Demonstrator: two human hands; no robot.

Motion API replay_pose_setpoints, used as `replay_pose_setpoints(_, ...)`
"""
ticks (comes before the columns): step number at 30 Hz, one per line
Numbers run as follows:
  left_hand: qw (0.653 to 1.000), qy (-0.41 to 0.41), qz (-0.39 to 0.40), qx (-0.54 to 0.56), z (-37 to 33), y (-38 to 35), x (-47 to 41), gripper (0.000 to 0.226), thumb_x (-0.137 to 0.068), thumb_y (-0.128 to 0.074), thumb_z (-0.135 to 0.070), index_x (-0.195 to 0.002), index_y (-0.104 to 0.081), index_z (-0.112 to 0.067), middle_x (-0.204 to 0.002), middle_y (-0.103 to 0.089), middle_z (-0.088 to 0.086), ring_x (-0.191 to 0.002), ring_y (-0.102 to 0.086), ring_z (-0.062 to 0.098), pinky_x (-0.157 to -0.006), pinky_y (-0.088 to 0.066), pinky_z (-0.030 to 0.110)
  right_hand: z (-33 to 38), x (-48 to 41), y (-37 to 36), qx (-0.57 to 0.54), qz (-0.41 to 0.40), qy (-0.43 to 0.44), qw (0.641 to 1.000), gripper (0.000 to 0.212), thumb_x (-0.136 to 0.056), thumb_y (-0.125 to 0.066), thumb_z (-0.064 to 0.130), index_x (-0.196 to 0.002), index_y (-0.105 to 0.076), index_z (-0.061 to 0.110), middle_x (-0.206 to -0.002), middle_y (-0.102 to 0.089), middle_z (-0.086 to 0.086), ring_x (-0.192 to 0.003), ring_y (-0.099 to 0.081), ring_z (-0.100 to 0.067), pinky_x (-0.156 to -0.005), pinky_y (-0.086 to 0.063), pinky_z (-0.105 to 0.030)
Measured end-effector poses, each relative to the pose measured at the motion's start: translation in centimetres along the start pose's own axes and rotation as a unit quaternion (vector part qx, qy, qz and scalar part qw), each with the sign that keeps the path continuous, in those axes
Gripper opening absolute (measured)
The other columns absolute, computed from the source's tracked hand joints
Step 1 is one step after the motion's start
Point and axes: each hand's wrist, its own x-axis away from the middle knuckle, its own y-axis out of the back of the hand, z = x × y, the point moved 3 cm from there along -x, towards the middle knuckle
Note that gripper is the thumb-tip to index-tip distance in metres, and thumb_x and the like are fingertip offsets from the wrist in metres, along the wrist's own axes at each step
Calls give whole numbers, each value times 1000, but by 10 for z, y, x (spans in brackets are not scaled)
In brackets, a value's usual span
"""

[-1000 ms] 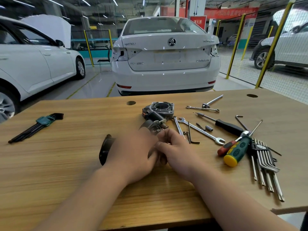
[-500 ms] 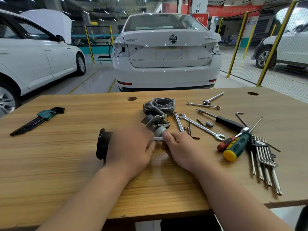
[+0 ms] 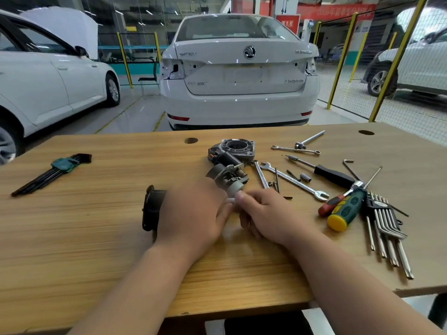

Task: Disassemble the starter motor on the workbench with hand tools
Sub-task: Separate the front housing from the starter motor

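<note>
At the far left of the bench [image 3: 72, 238] lies a hex key set [image 3: 52, 174] in a green holder, well apart from the work. Near the middle, the motor [image 3: 152, 209] lies on its side: its dark cylindrical body shows just left of the left hand [image 3: 193, 213], which is wrapped over it and grasping it, while the grey metal end [image 3: 228, 176] sticks out beyond the fingers. Its long axis seems to run from near left to far right, metal end pointing away toward the loose housing [image 3: 237, 148] just behind. The right hand [image 3: 263, 213] pinches something small and pale at that end; motion blur hides what it is, perhaps a bolt or thin tool. The step looks like drawing out or loosening a fastener by hand, with the task partly done. Next, the left hand should keep the body steady while the right pulls straight along the axis. Further right lie spanners [image 3: 292, 180], screwdrivers [image 3: 343, 209] and a fan of keys [image 3: 387, 228], near at hand.
</note>
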Motion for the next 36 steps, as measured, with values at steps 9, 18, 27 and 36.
replay_pose_setpoints(9, 1000, 18, 9, 22, 3, -2, 1, 38, -79, -65, -44, -108, -70, -19, -99, -66, -1, -85, -66, 24, -77, -48, 39, -4, 1, 2, -21, -12, 42, 999, 10, -90, -66, 18, -90, -59, 25, -67, -64, 8, -58, -62, -5, -56, -48, -24)
replay_pose_setpoints(18, 999, 19, -20, 43, 4, -1, 3, 42, -75, -71, -43, -109, -69, -17, -98, -68, 1, -85, -66, 24, -77, -50, 38, -8, 0, 5, -76, -46, 18, 996, 16, -86, -63, 10, -85, -59, 25, -59, -64, 8, -51, -61, -7, -50, -47, -23)
replay_pose_setpoints(27, 996, 20, -61, 69, 4, 2, 6, 33, -81, -51, -43, -96, -71, -21, -95, -66, -5, -80, -63, 18, -76, -45, 32, -12, -1, 11, -349, -46, -64, 934, 24, -89, -46, 4, -79, -64, 14, -57, -59, -7, -43, -54, -19, -41, -42, -25)
replay_pose_setpoints(36, 995, -19, -75, 65, 3, 1, 6, 20, -74, -71, -36, -85, -74, -20, -99, -67, -2, -81, -65, 22, -75, -46, 36, -16, -4, 11, -304, -81, -87, 945, 34, -90, -46, 11, -74, -75, 20, -57, -60, -5, -43, -54, -18, -40, -41, -24)
